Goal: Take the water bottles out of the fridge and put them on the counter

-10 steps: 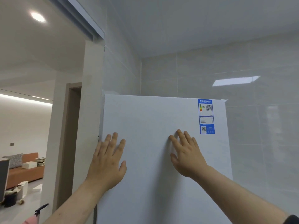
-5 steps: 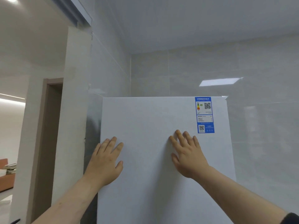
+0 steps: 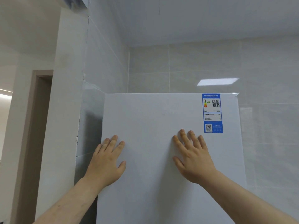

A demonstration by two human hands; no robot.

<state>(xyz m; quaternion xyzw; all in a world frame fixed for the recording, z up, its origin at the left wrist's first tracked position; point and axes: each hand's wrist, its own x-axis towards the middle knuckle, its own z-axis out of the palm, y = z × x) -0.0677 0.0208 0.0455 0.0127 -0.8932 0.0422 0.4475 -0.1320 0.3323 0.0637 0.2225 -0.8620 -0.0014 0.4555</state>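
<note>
A white fridge door (image 3: 150,120) fills the lower middle of the head view, shut and seen straight on. A blue energy label (image 3: 212,113) is stuck at its top right corner. My left hand (image 3: 107,160) lies flat on the door near its left edge, fingers spread. My right hand (image 3: 193,156) is pressed flat on the door's middle right, just below the label. Both hands hold nothing. No water bottles and no counter are in sight.
Pale glossy wall tiles (image 3: 267,110) stand behind and to the right of the fridge. A tiled wall (image 3: 103,70) flanks it on the left, with a narrow dark gap (image 3: 90,131) beside the door. Farther left is a brown door frame (image 3: 32,126).
The view has swung right and tilted: the living room on the left has dropped out of sight. Both hands stay flat on the fridge door in nearly the same spots.
</note>
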